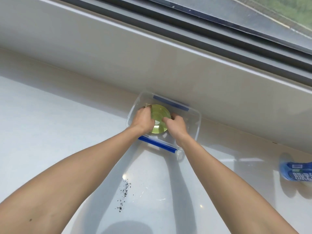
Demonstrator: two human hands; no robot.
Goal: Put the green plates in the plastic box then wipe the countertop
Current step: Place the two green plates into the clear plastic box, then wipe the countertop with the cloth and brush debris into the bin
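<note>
A clear plastic box (196,123) with blue latches stands on the white countertop (50,132) against the back ledge. Inside it lies a round green plate (159,115), possibly a stack; I cannot tell how many. My left hand (143,119) grips the plate's left edge, fingers curled over the rim. My right hand (175,124) grips its right edge the same way. Both hands are inside the box. A patch of dark crumbs (125,191) lies on the countertop in front of the box, between my forearms.
A blue-labelled bottle (297,172) lies at the right edge of the countertop. A beige ledge (152,68) and a dark window frame (219,39) run behind the box. No cloth is in view.
</note>
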